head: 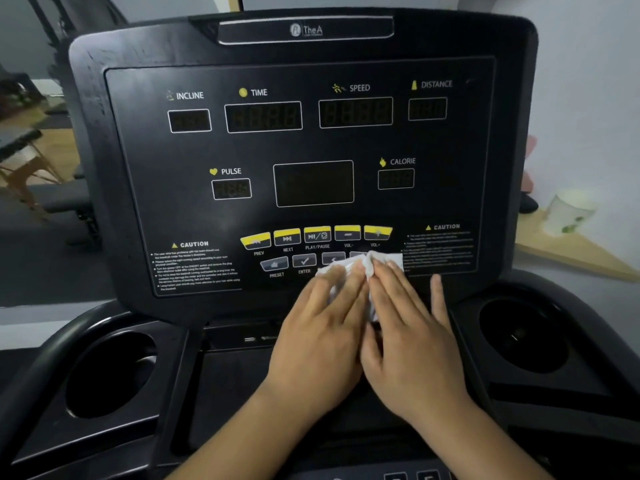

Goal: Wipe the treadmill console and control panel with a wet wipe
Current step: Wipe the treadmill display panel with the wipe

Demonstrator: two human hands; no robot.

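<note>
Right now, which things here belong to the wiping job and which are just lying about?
Job: wet wipe; left hand and right hand pressed flat on it; control panel.
Lying about: cup on the wooden shelf at right; wooden-legged bench at far left.

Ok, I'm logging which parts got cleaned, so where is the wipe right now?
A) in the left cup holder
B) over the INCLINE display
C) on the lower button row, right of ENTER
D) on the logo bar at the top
C: the wet wipe lies on the grey buttons just right of the ENTER button, pressed flat under the left hand and the right hand.
</note>
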